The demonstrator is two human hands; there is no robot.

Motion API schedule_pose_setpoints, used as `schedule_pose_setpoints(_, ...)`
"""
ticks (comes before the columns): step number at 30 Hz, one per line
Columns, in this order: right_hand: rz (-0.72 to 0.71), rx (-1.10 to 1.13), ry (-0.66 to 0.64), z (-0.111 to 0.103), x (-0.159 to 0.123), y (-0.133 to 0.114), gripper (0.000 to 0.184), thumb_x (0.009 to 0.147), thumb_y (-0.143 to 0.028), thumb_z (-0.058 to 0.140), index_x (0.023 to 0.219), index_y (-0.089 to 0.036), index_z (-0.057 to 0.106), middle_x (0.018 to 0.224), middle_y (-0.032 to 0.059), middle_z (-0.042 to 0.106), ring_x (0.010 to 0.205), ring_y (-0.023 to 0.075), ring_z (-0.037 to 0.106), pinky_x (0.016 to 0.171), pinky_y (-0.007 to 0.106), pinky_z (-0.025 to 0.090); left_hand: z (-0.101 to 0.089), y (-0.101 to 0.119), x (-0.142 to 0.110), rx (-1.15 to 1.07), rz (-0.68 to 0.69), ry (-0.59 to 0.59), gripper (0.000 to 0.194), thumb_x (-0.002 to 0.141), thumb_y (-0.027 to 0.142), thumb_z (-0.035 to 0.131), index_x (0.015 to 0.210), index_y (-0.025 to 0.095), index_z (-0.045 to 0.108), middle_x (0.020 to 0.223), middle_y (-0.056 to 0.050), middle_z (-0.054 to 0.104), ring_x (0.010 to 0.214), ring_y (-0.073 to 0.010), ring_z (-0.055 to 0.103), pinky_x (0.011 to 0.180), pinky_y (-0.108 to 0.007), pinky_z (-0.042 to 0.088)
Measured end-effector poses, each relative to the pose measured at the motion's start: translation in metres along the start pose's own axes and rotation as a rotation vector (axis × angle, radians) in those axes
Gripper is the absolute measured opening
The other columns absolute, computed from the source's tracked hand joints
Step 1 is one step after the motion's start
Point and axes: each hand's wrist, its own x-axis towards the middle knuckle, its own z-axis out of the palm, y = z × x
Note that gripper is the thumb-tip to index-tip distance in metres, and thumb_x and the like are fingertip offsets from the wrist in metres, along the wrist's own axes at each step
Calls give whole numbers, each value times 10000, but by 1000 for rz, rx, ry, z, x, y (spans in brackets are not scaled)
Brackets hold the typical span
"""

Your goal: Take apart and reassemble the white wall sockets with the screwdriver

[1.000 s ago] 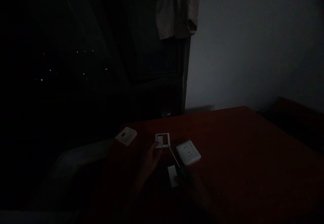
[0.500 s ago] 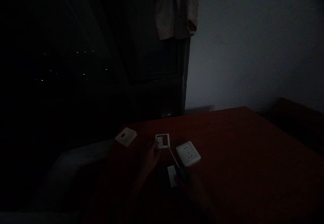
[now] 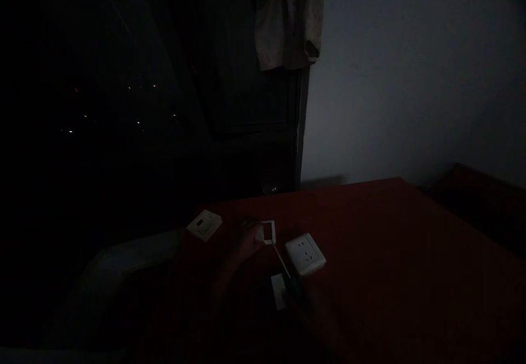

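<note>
My left hand (image 3: 246, 242) is closed at the left side of a small white wall-plate frame (image 3: 269, 223), its fingers covering that side. A pale flat insert (image 3: 259, 235) shows in the frame's left part by my fingertips; the right part is an opening. My right hand (image 3: 306, 303), mostly lost in the dark, grips the green handle of a screwdriver (image 3: 282, 261). The tip of its shaft meets the frame's lower right edge. A white rectangular plate (image 3: 278, 291) sits beside the right fingers; whether they hold it is too dark to tell.
Right of the frame lies a white wall socket (image 3: 306, 254) on the reddish-brown table (image 3: 370, 216). Another white plate (image 3: 204, 225) rests near the table's left edge. Beyond are a dark window, hanging cloth (image 3: 290, 24) and a pale wall (image 3: 411, 79).
My left hand has shifted right and up, with its fingers now over more of the frame's left side. The screwdriver stays at the frame's lower right edge.
</note>
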Motion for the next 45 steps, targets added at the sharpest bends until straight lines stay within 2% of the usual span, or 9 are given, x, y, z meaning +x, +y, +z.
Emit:
schedule_pose_setpoints(6, -34, 29, -4, 0, -1, 1, 309, 821, -364, 538, 997, -146, 671, 963, 82, 722, 865, 226, 656, 731, 278, 488, -2, 17, -18, -52, -64, 25, 605, 683, 131, 695, 1257, 224, 528, 1262, -80, 527, 1198, -261, 491, 1009, -409, 403)
schedule_pose_setpoints(13, -54, 52, 2, 0, 1, 2, 303, 811, -335, 543, 1018, -152, 665, 991, 74, 718, 882, 219, 653, 762, 273, 486, 9, 38, -98, -241, -191, -66, 665, 645, 183, 717, 1281, 275, 544, 1401, -75, 445, 1306, -292, 414, 1080, -437, 359)
schedule_pose_setpoints(17, -35, 43, 5, -4, -3, -5, 274, 811, -351, 539, 960, -167, 675, 971, 64, 719, 891, 222, 646, 742, 268, 480, 16, 42, -122, -278, -230, -118, 682, 632, 198, 716, 1289, 281, 551, 1418, -72, 442, 1324, -299, 390, 1097, -438, 340)
schedule_pose_setpoints(23, -35, 42, -10, -5, -3, -8, 298, 823, -365, 520, 966, -148, 666, 918, 66, 723, 810, 206, 650, 685, 263, 484, 17, 51, -124, -280, -227, -118, 701, 612, 194, 720, 1290, 267, 560, 1415, -92, 456, 1313, -315, 409, 1089, -450, 350)
schedule_pose_setpoints(26, -34, 37, -6, -4, -3, -6, 299, 815, -367, 528, 967, -151, 669, 954, 77, 718, 846, 214, 652, 720, 266, 483, 18, 50, -126, -296, -200, -103, 676, 629, 251, 735, 1284, 265, 564, 1436, -93, 438, 1324, -323, 396, 1092, -463, 347)
schedule_pose_setpoints(29, -32, 10, 26, -3, -4, -4, 300, 802, -366, 536, 967, -157, 674, 1001, 94, 708, 917, 240, 640, 783, 292, 475, 23, 48, -128, -270, -206, -11, 532, 736, 305, 648, 1262, 277, 573, 1410, -69, 474, 1311, -291, 421, 1089, -456, 355)
schedule_pose_setpoints(34, -18, 2, 16, -4, -3, -6, 263, 787, -351, 542, 925, -179, 685, 937, 73, 725, 853, 235, 655, 725, 285, 487, 35, 49, -132, -196, -387, 150, 436, 840, 363, 492, 1239, 212, 582, 1337, -99, 548, 1262, -284, 480, 1079, -476, 357)
schedule_pose_setpoints(38, 3, -2, 10, -5, -4, -8, 302, 785, -350, 551, 989, -165, 674, 969, 80, 725, 880, 241, 657, 744, 295, 490, 46, 48, -135, -270, -496, 124, 489, 849, 420, 458, 1262, 178, 556, 1307, -122, 580, 1219, -281, 528, 1051, -458, 391)
schedule_pose_setpoints(45, -15, 14, 18, -4, -4, -5, 369, 818, -427, 537, 1019, -145, 662, 981, 82, 707, 886, 228, 643, 753, 283, 476, 53, 48, -137, -451, -552, 89, 565, 806, 428, 493, 1297, 151, 498, 1360, -126, 538, 1266, -251, 492, 1063, -395, 386)
